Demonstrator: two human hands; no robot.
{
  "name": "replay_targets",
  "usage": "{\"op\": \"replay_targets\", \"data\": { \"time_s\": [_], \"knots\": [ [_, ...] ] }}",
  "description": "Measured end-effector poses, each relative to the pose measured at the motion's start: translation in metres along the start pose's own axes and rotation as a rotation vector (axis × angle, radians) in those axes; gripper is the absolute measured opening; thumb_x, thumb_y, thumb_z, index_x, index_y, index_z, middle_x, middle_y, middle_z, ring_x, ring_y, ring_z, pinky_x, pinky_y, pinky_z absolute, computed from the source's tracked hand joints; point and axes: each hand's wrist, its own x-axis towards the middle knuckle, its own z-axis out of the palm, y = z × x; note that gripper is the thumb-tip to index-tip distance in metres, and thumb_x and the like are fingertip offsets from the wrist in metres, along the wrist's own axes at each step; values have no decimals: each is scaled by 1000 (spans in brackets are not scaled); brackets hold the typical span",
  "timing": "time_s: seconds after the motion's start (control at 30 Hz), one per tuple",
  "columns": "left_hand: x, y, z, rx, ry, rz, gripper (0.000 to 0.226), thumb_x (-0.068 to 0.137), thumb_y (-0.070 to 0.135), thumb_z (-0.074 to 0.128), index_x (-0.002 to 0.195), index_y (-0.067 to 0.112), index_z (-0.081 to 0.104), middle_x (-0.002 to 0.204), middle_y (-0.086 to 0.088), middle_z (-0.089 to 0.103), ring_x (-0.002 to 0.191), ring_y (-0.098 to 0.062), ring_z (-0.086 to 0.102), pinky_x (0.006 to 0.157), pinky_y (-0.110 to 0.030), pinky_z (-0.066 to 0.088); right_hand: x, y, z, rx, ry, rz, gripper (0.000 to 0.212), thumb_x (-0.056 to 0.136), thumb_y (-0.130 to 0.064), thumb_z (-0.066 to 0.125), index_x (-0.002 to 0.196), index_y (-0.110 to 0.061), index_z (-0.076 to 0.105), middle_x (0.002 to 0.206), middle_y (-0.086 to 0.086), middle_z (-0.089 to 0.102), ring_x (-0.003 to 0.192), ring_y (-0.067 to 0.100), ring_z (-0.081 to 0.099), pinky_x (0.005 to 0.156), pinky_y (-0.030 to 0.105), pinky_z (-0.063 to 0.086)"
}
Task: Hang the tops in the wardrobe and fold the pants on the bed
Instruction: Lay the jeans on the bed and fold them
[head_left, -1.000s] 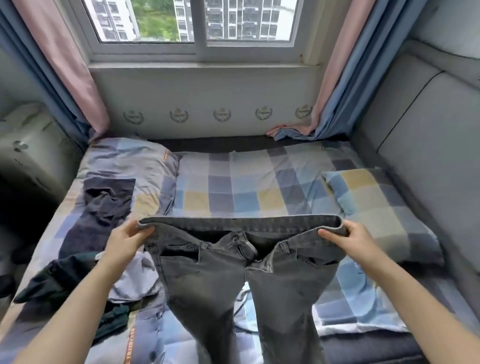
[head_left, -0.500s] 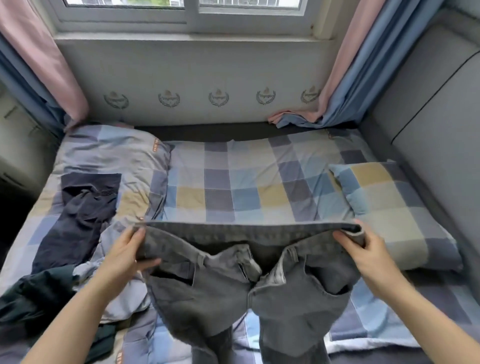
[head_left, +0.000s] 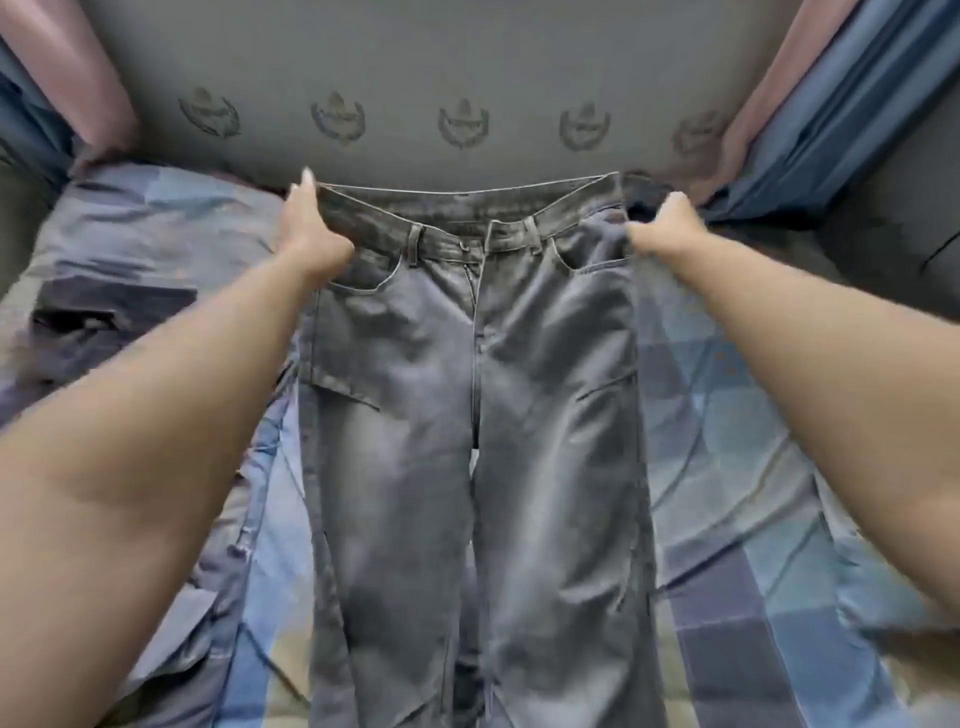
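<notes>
A pair of dark grey jeans (head_left: 467, 415) lies stretched lengthwise over the checked bed (head_left: 753, 467), front side up, waistband at the far end near the wall. My left hand (head_left: 311, 234) grips the left end of the waistband. My right hand (head_left: 667, 223) grips the right end of it. Both legs run down toward me and out of the bottom of the frame. A dark navy garment (head_left: 98, 322) lies on the bed at the left.
A grey wall panel (head_left: 467, 62) with small emblems stands behind the bed. Pink and blue curtains (head_left: 810, 104) hang at the right corner, with more curtain (head_left: 62, 104) at the left. A checked pillow (head_left: 156, 218) lies at the far left.
The jeans went from hanging loosely with the fly gaping to stretched flat far up the bed. Both hands moved forward toward the wall, and the view dropped lower.
</notes>
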Motion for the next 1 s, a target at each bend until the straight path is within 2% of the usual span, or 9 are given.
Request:
{"op": "replay_targets", "data": {
  "time_s": [0.17,0.3,0.4,0.57,0.7,0.77,0.87,0.93,1.0],
  "knots": [
    [-131,-146,117,203,-408,-265,67,84,9,67,143,4,38,142,-25,46,123,-41,52,101,-46,45,-95,134,148,-72,-421,170,61,94,-29,59,138,8,37,140,22,45,125,35,48,99,38,40],
    [-238,-245,158,268,-523,-520,49,82,6,67,127,-6,52,127,-27,57,115,-40,57,98,-45,47,-173,224,224,-67,-573,299,39,94,-22,58,113,12,58,118,28,61,110,36,59,94,43,45],
    [-306,-293,164,307,-471,-629,45,82,7,66,122,-7,53,127,-30,54,118,-41,53,100,-46,43,-232,250,261,24,-663,332,24,95,-17,53,92,5,64,103,30,66,82,28,63,75,33,48],
    [-386,-333,166,299,-376,-742,67,78,13,74,132,-3,36,139,-28,43,126,-44,46,102,-46,41,-323,251,322,316,-794,528,11,99,-13,47,95,-5,53,81,13,59,58,16,54,46,20,45],
    [-425,-336,172,359,-391,-765,91,70,43,82,135,3,32,139,-20,40,127,-40,44,98,-47,43,-386,251,365,271,-932,566,19,99,-19,48,100,-1,55,84,12,50,61,16,46,55,26,44],
    [-437,-333,176,418,-396,-695,97,72,43,80,142,7,22,138,-16,36,128,-39,40,96,-48,42,-407,252,381,228,-921,534,27,97,-22,53,105,4,53,84,12,47,68,21,46,60,32,45],
    [-446,-339,172,471,-379,-624,84,81,14,68,147,6,16,136,-17,36,123,-40,45,93,-48,44,-431,252,393,309,-883,550,13,93,-22,60,95,-12,52,75,0,52,66,15,54,60,21,47],
    [-451,-347,162,422,-312,-652,64,81,2,60,138,2,31,131,-21,42,116,-42,51,90,-46,44,-448,252,394,409,-896,619,6,91,-19,63,91,-17,58,73,-8,63,55,2,61,47,11,45],
    [-456,-359,148,356,-238,-724,41,81,-1,57,121,-1,49,121,-24,54,110,-44,54,88,-45,46,-467,251,388,479,-948,729,3,90,-20,66,91,-18,63,73,-10,69,56,0,65,46,15,45]
  ]
}}
